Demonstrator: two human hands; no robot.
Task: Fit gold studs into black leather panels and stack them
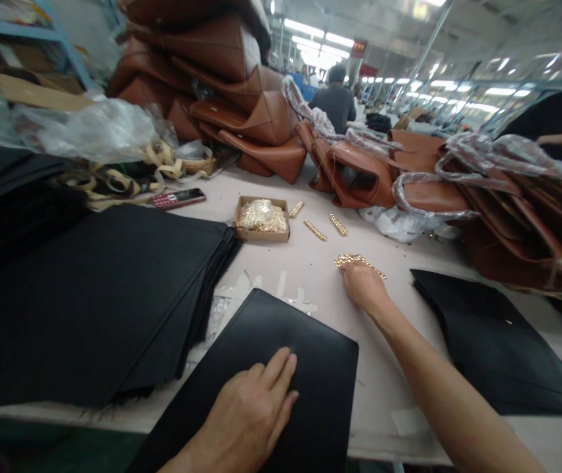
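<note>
My left hand point(251, 407) lies flat, fingers stretched out, on a black leather panel point(310, 368) at the table's near edge. My right hand point(362, 284) reaches forward over the table, its fingers curled onto a small heap of gold metal fittings point(357, 261). Several more gold fittings point(315, 230) lie loose farther back, beside a small cardboard box point(262, 220) full of the same gold pieces.
A thick stack of black panels point(94, 295) fills the left. Another black panel point(497, 341) lies at right. Brown leather bags point(241, 85) pile up behind, some in plastic wrap. A phone point(178, 198) lies near tape scraps. People work in the background.
</note>
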